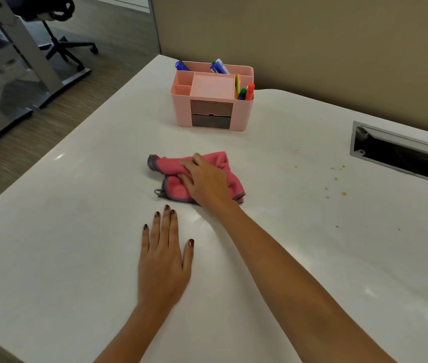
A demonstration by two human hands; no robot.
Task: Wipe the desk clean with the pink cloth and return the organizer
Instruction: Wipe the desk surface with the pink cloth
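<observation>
A crumpled pink cloth [171, 166] with grey trim lies in the middle of the white desk [76, 205]. My right hand [206, 180] rests on top of it, fingers curled into the fabric. Flat on the desk just in front of the cloth lies my left hand [164, 255], palm down, fingers spread, holding nothing. A pink organizer [212, 98] with pens, markers and two small dark drawers stands upright at the far side of the desk, apart from the cloth. Small yellowish specks [336, 179] dot the desk to the right of the cloth.
A metal-framed cable slot [401, 155] is cut into the desk at the far right. A beige partition [312, 48] runs behind the desk. Off the left edge, on the floor, stand an office chair [58, 40] and another desk's leg [32, 56].
</observation>
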